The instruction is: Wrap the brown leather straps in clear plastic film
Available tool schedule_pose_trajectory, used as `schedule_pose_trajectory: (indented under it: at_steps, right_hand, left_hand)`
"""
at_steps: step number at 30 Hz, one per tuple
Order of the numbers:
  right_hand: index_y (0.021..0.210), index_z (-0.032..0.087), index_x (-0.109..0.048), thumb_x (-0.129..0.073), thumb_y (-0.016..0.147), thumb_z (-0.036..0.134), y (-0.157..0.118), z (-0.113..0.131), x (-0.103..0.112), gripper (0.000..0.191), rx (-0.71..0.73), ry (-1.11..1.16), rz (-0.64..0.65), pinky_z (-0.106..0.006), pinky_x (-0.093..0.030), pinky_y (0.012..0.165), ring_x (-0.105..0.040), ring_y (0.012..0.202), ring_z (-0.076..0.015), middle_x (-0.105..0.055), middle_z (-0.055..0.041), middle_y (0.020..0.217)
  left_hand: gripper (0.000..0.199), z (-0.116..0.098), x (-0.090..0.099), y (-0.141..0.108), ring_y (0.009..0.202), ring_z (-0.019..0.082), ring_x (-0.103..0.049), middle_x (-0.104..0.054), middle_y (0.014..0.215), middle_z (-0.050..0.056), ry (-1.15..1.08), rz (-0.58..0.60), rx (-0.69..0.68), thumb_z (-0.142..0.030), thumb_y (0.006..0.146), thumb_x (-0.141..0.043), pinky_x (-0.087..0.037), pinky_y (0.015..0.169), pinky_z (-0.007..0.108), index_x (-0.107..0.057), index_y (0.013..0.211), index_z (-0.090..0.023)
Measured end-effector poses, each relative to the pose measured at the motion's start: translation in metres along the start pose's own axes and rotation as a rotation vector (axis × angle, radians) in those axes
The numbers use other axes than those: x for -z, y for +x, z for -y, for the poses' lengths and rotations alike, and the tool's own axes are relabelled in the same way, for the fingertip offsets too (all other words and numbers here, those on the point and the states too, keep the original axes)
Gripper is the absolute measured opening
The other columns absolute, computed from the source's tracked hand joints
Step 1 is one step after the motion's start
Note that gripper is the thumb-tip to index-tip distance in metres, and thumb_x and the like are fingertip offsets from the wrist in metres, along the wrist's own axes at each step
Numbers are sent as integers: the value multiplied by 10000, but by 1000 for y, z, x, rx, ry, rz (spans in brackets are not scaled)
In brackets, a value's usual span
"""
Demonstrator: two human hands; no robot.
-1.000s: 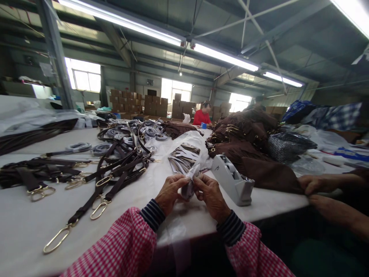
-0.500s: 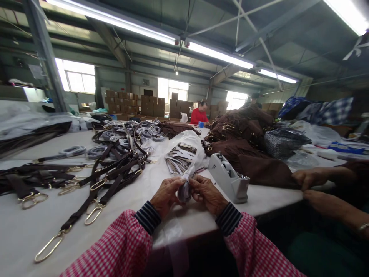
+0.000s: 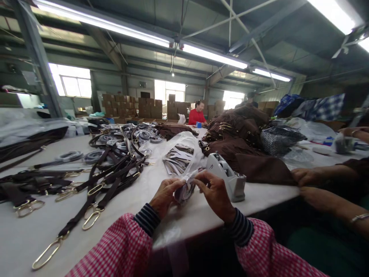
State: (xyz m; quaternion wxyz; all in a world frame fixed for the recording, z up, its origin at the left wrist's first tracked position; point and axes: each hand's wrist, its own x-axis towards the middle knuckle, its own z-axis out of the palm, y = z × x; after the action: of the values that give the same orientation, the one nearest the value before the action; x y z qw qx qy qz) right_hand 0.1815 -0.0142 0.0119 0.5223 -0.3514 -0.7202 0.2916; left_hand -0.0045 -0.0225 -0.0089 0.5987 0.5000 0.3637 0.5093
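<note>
Between thumb and fingers, my left hand grips a coiled strap, a dark roll in a pale wrapper, above the table's front edge. My right hand is pinched closed at the upper right edge of the coil; whatever lies between its fingertips is too small to make out. Just behind the coil, a clear plastic bag lies open around a heap of pale and dark flat strips. Right of the bag stands a grey tape dispenser, close beside my right hand.
Dark straps with gold clips spread across the left of the table, with wrapped coils behind. Brown fabric pieces pile up on the right. A co-worker's hands hold brown fabric there. A person in red is farther back.
My right hand has risen and shifted right, from gripping the coil's side to its upper edge. The coil has turned so that its round face shows. My left hand keeps its hold.
</note>
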Motion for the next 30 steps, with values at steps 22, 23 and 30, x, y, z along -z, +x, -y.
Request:
schedule_pose_trajectory:
  at_steps: [22,23,30]
  right_hand:
    - [1198,168,-635,-436,1073,172,11,-1,15,235,776,-803,370,-298,-556,677,-697,852,-215,-677,-98,988]
    - [1204,163,-628,-442,1069,169,10,-4,14,230,786,-818,372,-304,-555,679,-697,858,-222,-676,-101,993]
    - [1049,142,-622,-470,976,43,11,-19,5,196,797,-969,325,-329,-497,640,-678,773,-237,-674,-124,981]
  left_hand:
    - [208,-4,-5,1,591,126,-382,-457,600,-19,172,81,-105,-354,685,-618,-312,599,280,-567,622,-162]
    - [208,-4,-5,2,600,129,-384,-454,604,-19,198,87,-113,-355,690,-609,-314,601,281,-560,620,-165]
    - [174,-2,0,5,725,155,-447,-494,678,-22,466,106,-220,-301,711,-622,-333,689,289,-560,614,-171]
